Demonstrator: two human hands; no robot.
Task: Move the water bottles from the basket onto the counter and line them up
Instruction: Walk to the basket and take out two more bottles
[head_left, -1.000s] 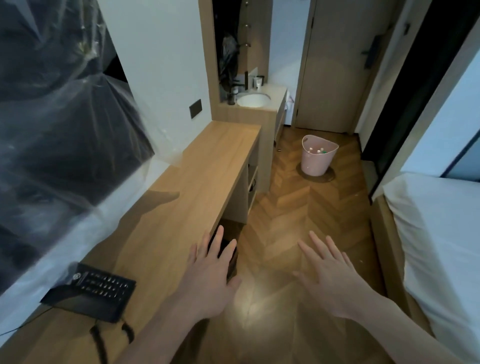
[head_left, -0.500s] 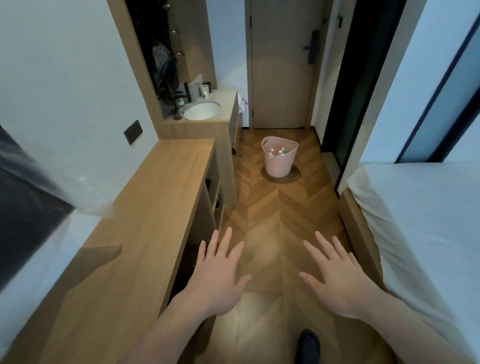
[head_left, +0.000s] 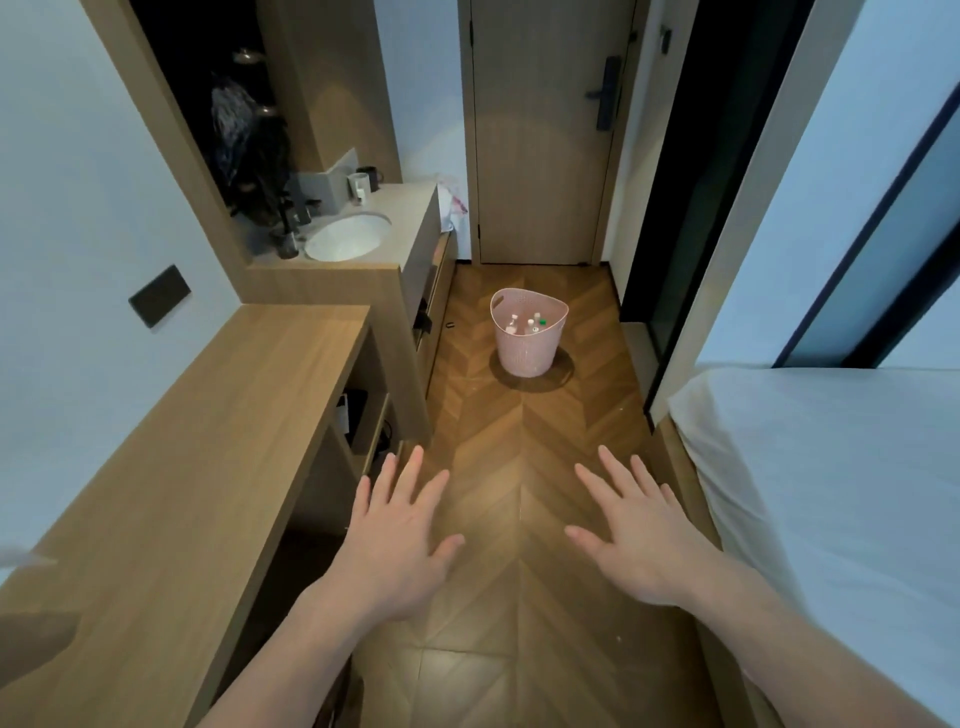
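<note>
A pink plastic basket (head_left: 525, 349) stands on the wooden floor ahead, in front of the door. Several small water bottles (head_left: 527, 325) stand inside it; only their caps and necks show. The long wooden counter (head_left: 208, 441) runs along the left wall. My left hand (head_left: 397, 540) and my right hand (head_left: 641, 535) are stretched out over the floor with fingers spread and straight, holding nothing. Both are well short of the basket.
A washbasin (head_left: 347, 237) with cups and a tap sits beyond the counter. A white bed (head_left: 831, 493) fills the right side. The shut door (head_left: 540, 130) is straight ahead. Shelves under the counter hold dark items (head_left: 350, 415).
The view has swung right and moved forward down the aisle. The basket is nearer and more central. The phone and the plastic-covered screen have left view. Both hands stay spread.
</note>
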